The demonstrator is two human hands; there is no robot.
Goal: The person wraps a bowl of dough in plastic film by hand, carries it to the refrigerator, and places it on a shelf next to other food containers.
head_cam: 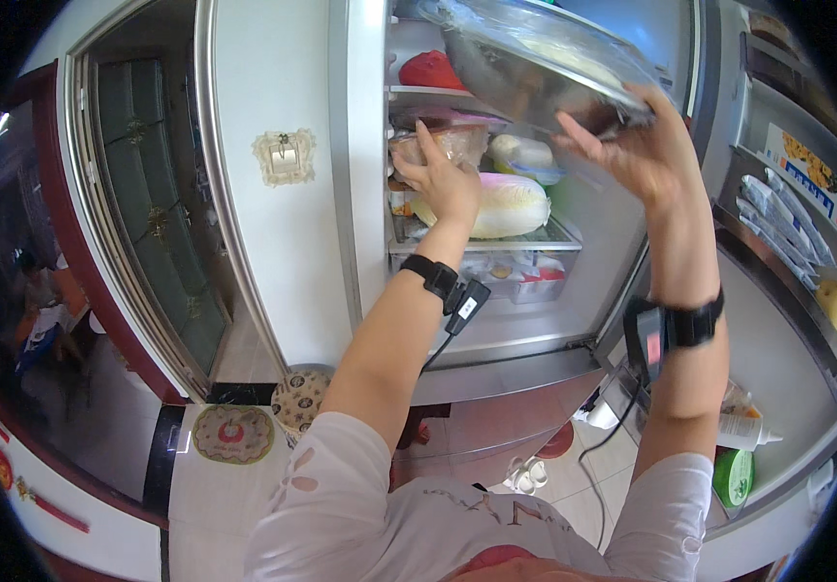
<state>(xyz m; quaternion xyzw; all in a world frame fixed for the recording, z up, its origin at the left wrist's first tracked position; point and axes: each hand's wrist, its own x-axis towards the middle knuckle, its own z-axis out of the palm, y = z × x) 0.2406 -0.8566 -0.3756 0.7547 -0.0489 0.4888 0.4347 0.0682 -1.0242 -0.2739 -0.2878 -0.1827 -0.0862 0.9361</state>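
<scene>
Inside an open refrigerator, my left hand (444,182) has its fingers spread against a bowl wrapped in plastic film (466,144); whether it grips the bowl is hard to tell. My right hand (633,156), a little blurred, holds the near right end of a large film-covered bowl (506,76). This big bowl is tilted, high in front of the upper shelves. Below the smaller bowl, a Chinese cabbage (509,206) lies on a glass shelf (491,246). Behind it sits a bagged white item (524,151). On the shelf above is a red bundle (429,70).
The open refrigerator door (775,291) stands at the right, with flat packets (782,225), a white squeeze bottle (746,432) and a green tub (735,476) in its racks. Beneath the shelf is a clear drawer (520,273). A black cable (593,451) hangs near my right arm. A person (51,305) sits far left.
</scene>
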